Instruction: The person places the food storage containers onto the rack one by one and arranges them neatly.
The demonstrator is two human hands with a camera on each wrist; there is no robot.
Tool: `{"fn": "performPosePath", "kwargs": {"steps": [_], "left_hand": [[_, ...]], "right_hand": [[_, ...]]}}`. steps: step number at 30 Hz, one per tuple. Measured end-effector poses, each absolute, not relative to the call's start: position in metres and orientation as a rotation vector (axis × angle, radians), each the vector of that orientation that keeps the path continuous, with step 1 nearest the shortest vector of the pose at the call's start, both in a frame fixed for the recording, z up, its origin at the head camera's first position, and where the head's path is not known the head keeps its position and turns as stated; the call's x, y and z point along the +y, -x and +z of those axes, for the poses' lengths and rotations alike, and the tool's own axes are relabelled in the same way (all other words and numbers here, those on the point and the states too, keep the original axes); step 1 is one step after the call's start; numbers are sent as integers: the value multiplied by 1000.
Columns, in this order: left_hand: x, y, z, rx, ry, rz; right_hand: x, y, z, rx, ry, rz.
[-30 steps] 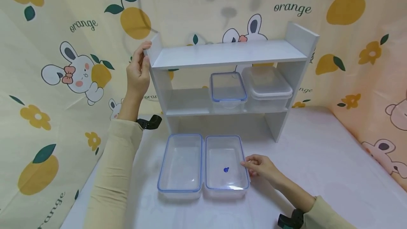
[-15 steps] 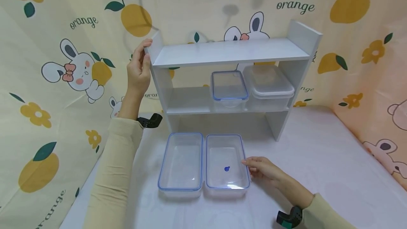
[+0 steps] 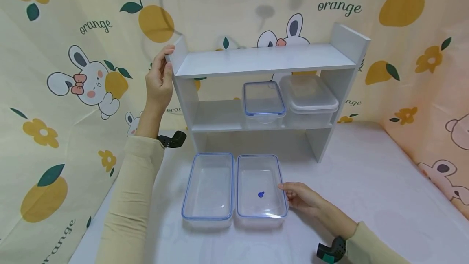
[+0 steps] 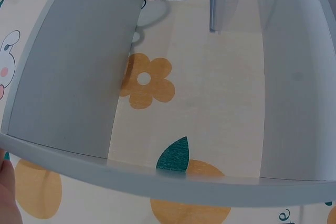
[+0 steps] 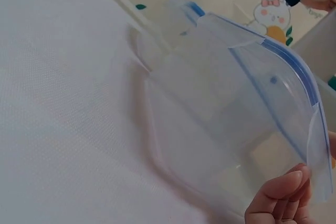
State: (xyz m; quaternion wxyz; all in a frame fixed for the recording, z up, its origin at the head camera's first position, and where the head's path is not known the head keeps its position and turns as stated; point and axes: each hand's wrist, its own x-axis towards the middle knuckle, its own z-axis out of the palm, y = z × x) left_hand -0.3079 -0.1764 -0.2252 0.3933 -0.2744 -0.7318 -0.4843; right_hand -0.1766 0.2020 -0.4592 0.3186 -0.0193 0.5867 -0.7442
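My left hand (image 3: 159, 80) grips the front edge of the left side panel of a white two-tier shelf (image 3: 264, 61), up near the top. In the left wrist view, only part of that hand (image 4: 7, 195) shows beside the shelf edge. On the table in front of the shelf, a clear food storage container (image 3: 261, 174) with a blue rim and a small blue mark stands on the right. My right hand (image 3: 302, 196) pinches its right rim. The right wrist view has the thumb (image 5: 278, 187) against a side flap. Close on its left stands a similar blue-rimmed container (image 3: 208, 186).
On the middle shelf board (image 3: 218, 115) sit a small blue-rimmed container (image 3: 264, 99) and a larger container with a whitish lid (image 3: 311, 97), side by side at the right. A printed cloth (image 3: 220, 7) hangs behind. White cloth (image 3: 366, 174) covers the table.
My right wrist has shifted slightly to the left while the fingers stay at the container's rim. The left hand, shelf and containers keep their places.
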Motion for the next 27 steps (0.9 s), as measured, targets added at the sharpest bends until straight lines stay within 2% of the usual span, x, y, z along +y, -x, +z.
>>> {"fn": "performPosePath", "kwargs": {"steps": [27], "left_hand": [[-176, 306, -223, -1879, 681, -1272]], "right_hand": [[208, 177, -453, 1474, 79, -2054]]}}
